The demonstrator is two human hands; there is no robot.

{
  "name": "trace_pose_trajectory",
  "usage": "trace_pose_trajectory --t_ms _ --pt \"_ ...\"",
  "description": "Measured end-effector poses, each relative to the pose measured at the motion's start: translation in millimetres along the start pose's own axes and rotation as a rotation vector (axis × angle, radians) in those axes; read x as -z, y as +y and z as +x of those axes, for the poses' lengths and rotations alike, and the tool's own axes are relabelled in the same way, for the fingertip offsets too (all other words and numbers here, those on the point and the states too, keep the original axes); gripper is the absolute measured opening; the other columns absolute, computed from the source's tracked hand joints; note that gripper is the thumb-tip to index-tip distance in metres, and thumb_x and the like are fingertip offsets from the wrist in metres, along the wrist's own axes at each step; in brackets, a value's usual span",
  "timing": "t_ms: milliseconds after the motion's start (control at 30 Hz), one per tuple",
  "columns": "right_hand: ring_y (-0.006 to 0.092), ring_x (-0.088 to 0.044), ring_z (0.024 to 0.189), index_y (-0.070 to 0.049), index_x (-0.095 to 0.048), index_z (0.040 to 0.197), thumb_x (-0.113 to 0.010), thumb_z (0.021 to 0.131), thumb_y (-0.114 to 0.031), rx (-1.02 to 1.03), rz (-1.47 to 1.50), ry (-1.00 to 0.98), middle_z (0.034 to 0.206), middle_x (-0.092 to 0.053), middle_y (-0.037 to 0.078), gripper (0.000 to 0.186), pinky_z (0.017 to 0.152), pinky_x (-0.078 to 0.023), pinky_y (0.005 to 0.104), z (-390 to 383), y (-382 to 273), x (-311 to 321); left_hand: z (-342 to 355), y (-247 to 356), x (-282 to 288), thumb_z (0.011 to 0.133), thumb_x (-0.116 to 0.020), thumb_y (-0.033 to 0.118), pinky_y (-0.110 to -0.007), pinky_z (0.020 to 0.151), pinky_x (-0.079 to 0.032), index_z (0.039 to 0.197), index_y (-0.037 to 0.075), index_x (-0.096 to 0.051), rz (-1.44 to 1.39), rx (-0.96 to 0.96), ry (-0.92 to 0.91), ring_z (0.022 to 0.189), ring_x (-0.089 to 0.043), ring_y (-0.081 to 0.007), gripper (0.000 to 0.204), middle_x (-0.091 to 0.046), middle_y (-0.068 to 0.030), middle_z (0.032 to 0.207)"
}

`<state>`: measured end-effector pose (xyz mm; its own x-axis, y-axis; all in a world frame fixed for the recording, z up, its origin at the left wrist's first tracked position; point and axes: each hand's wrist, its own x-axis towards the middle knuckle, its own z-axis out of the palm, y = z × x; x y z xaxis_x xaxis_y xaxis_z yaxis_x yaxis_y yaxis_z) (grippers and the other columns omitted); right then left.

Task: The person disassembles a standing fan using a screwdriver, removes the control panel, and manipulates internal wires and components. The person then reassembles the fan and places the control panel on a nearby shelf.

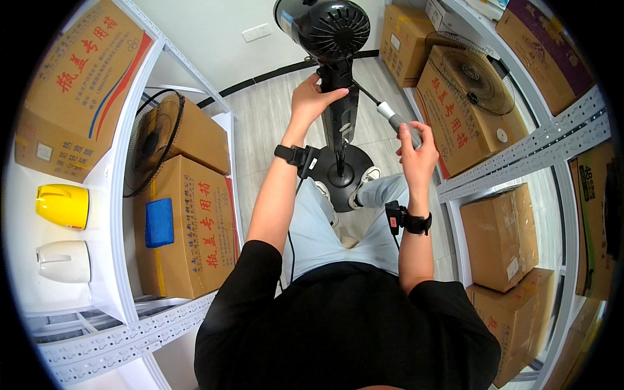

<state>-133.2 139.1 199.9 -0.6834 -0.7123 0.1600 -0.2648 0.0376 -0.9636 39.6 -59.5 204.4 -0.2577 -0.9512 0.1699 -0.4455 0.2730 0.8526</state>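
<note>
A black pedestal fan [341,120] stands upright in front of me on its round base [344,188], with the vented motor housing at the top and no guard on it. My left hand [313,101] is closed around the upper column from its left side, thumb lying across the front. In my right hand [416,149] is a screwdriver [393,117] with a grey handle and a white collar, gripped by the handle. Its dark shaft slants up and left to the column just below the housing. Whether the tip touches a screw cannot be made out.
Metal shelves with cardboard boxes [188,227] flank me. A wire fan guard [153,143] leans at left; another guard [471,71] lies on a right-hand box. A blue cloth [160,223], a yellow mug-shaped item [63,205] and a white one [64,261] are at left.
</note>
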Motion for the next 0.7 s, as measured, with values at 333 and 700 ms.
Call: trace_pose_trajectory --t_ms 333,700 --pt "0.0250 -0.065 0.086 -0.008 -0.068 0.100 -0.077 0.081 -0.008 0.669 -0.143 0.121 0.106 -0.063 0.010 0.021 0.068 -0.052 0.0345 12.3 6.4 2.5 5.9 -10.6 -2.3 0.058 -0.090 0.046 -0.027 0.056 -0.044 0.111 -0.006 -0.066 -0.063 -0.038 0.007 0.060 -0.055 -0.0116 0.078 -0.059 -0.0028 0.069" --pt "0.0207 -0.063 0.077 -0.006 -0.068 0.105 -0.081 0.081 -0.016 0.477 -0.107 0.175 0.091 -0.066 0.009 0.029 0.067 -0.050 0.0330 -7.5 22.7 -11.0 2.9 -4.7 -5.1 0.061 -0.090 0.042 -0.027 0.055 -0.043 0.106 -0.002 -0.068 -0.111 -0.034 0.001 0.059 -0.054 -0.0099 0.067 -0.060 -0.0012 0.067"
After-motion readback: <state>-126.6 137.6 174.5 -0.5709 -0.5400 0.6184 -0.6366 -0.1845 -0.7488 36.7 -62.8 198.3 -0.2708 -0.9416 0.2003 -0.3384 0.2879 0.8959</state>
